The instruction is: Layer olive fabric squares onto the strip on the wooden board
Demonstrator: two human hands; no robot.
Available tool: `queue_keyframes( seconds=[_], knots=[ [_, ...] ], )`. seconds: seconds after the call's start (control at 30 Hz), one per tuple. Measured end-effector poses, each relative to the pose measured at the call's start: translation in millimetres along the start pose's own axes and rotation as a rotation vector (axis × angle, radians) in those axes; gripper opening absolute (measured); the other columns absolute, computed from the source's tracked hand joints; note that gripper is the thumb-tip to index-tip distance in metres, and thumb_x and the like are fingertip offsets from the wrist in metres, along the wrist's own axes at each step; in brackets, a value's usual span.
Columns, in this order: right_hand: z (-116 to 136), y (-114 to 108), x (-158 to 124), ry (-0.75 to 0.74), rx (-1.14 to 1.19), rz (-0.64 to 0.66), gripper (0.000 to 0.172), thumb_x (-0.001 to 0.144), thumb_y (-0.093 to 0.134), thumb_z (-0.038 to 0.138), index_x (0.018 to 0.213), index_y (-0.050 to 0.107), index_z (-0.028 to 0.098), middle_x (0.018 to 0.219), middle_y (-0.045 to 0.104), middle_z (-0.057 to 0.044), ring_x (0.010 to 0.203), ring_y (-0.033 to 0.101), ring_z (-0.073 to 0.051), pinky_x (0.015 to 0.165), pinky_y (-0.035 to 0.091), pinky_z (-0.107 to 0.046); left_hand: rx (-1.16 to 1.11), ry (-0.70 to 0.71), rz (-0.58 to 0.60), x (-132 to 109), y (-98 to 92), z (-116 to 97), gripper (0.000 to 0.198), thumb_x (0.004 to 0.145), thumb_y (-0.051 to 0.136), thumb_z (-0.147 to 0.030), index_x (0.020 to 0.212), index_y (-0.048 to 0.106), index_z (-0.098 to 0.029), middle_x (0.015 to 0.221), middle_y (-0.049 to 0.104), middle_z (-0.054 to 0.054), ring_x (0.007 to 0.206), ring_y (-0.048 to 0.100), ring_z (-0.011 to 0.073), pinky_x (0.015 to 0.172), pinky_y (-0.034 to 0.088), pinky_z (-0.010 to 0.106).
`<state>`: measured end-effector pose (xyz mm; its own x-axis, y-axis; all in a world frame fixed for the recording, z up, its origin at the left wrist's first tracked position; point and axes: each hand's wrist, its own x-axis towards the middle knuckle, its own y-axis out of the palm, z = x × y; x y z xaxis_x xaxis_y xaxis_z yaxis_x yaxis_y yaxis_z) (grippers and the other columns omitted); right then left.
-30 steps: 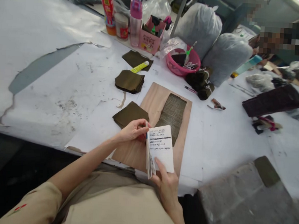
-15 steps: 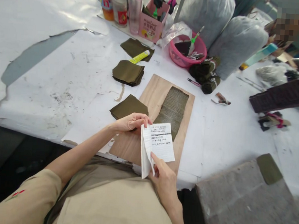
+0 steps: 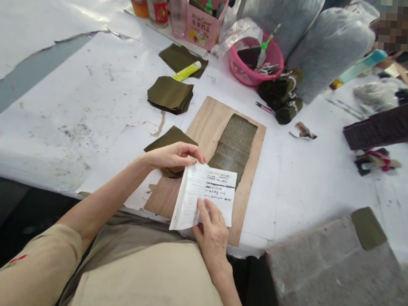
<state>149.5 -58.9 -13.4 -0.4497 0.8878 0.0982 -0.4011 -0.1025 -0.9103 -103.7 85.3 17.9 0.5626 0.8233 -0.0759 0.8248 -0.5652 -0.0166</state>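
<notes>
A small notebook (image 3: pixel 219 184) with handwritten lines lies open between my hands, above a wooden board (image 3: pixel 201 120). My left hand (image 3: pixel 177 156) pinches its top edge near the fold. At the lower edge, my right hand (image 3: pixel 212 230) holds it, fingers lying over the pages and thumb at the bottom. Behind the notebook, a dark olive strip (image 3: pixel 238 139) with a textured surface rests on the board, its lower end hidden. A stack of olive fabric pieces (image 3: pixel 172 139) sits by my left hand, partly covered by it.
Farther back are another olive stack (image 3: pixel 169 94), a yellow tube (image 3: pixel 187 71) on olive pieces, a pink basket (image 3: pixel 236 71) with tools and a pink box (image 3: pixel 202 29). Right of them lie small snips (image 3: pixel 265 108). A grey slab (image 3: pixel 331 274) stands at lower right.
The notebook's left pages have opened out flatter to the left. My right hand has shifted from the page edge to lie over the lower pages. My left hand has moved slightly left and up.
</notes>
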Motion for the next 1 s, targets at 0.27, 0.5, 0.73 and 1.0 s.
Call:
queue_keyframes(
  seconds=[0.27,0.5,0.73,1.0],
  knots=[
    [7,-1,7,0.019,-0.208,0.104,0.067,0.074,0.080,0.033,0.135,0.053,0.037,0.128,0.058,-0.009,0.112,0.054,-0.029,0.084,0.052,-0.040,1.179,0.090,0.002,3,25.6,-22,0.014,0.085,0.056,-0.008,0.090,0.066,-0.016,0.089,0.064,0.005,0.092,0.058,0.0200,0.080,0.043,0.030],
    [7,-8,12,0.049,-0.119,0.169,0.063,0.075,0.079,0.037,0.133,0.056,0.037,0.128,0.058,-0.010,0.113,0.054,-0.030,0.085,0.053,-0.043,1.387,0.276,0.013,22,71.2,8,0.013,0.086,0.068,-0.026,0.090,0.063,-0.015,0.098,0.060,0.010,0.101,0.054,0.0269,0.084,0.042,0.038],
    [-44,-65,48,0.014,0.396,0.264,0.030,0.092,0.058,0.040,0.117,0.067,0.027,0.100,0.069,-0.004,0.088,0.067,-0.015,0.077,0.056,-0.023,1.331,0.466,-0.220,26,82.0,48,0.009,0.087,0.062,-0.024,0.086,0.061,-0.015,0.093,0.061,0.008,0.094,0.055,0.0248,0.086,0.043,0.041],
    [-126,-116,256,0.005,0.019,-0.053,0.027,0.091,0.050,0.035,0.096,0.074,0.022,0.092,0.076,-0.004,0.076,0.070,-0.017,0.068,0.056,-0.026,1.288,0.613,-0.472,37,90.9,76,0.012,0.084,0.064,-0.027,0.089,0.063,-0.016,0.093,0.063,0.007,0.093,0.057,0.0237,0.094,0.042,0.046]
  ],
)
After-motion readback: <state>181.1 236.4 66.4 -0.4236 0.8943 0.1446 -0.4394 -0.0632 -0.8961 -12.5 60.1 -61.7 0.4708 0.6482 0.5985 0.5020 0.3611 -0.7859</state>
